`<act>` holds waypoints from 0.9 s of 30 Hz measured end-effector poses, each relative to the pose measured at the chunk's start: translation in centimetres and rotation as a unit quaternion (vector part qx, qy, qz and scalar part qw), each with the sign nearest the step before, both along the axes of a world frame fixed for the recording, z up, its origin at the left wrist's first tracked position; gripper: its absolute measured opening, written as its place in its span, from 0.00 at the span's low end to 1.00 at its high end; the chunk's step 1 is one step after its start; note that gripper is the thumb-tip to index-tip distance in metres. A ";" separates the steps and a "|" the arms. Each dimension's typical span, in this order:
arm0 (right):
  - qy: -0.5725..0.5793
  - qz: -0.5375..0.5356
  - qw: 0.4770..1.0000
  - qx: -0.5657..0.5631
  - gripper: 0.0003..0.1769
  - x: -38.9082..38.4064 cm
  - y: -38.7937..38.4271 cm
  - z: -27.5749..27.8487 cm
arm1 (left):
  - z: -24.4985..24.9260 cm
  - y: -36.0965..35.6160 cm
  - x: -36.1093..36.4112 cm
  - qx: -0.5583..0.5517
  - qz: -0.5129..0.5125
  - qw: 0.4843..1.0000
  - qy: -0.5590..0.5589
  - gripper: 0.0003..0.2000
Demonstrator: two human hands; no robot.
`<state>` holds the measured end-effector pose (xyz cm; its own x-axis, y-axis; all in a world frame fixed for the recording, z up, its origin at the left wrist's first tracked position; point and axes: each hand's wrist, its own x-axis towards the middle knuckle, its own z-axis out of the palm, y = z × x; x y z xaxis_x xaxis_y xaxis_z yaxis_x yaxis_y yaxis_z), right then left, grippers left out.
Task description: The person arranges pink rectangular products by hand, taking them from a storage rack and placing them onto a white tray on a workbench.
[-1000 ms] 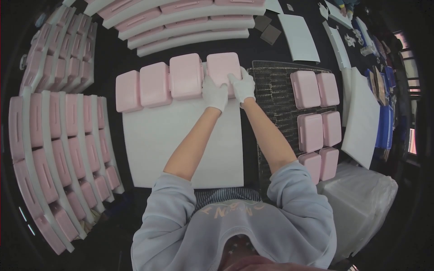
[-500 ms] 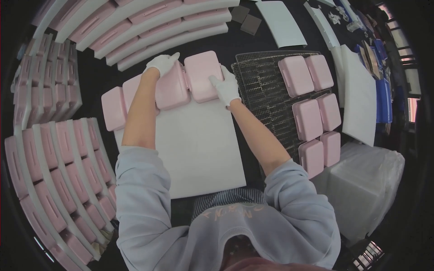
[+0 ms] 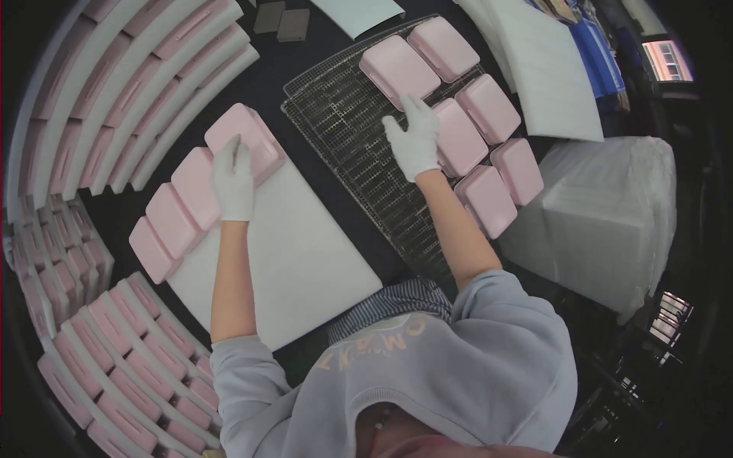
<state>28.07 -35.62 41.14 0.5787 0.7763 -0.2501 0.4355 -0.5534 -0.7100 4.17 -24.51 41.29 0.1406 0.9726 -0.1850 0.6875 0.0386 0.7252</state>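
Note:
My left hand, in a white glove, is closed at the edge of a pink lidded case, the last in a slanting row at the far end of a white foam sheet. Its neighbour, another pink case, sits right beside my fingers. My gloved right hand is open, thumb and fingers apart, over a black mesh rack. Those fingertips reach the lower edge of one pink case and lie close to a second pink case on the rack.
Curved stacks of pink cases between white foam layers rise at the left. At the right stand a plastic-wrapped block and leaning white foam sheets. Two small dark blocks lie at the back.
The view has turned toward the rack. My right hand has let go of the case at the row's end and moved right over the rack; my left has shifted onto that case.

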 end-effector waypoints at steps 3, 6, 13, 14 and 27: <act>-0.112 -0.057 0.977 -0.174 0.32 7.9 -4.5 1.3 | -0.6 -8.5 6.9 -0.164 -0.072 0.973 -0.148 0.25; -0.196 -0.036 0.942 -0.272 0.37 13.9 -5.4 -1.5 | -2.0 -13.2 15.3 -0.343 -0.126 0.905 -0.218 0.33; 0.021 -0.018 0.982 -0.186 0.47 16.5 -6.6 -2.5 | -4.0 -16.3 24.9 -0.376 0.057 0.865 -0.328 0.18; 0.026 -0.018 0.984 -0.177 0.47 16.2 -6.7 -1.9 | -3.8 -16.4 25.1 -0.371 0.073 0.863 -0.335 0.18; 0.251 0.275 0.927 -0.047 0.31 -12.8 -5.9 5.8 | 2.0 -17.5 -5.7 -0.117 0.186 0.941 -0.259 0.15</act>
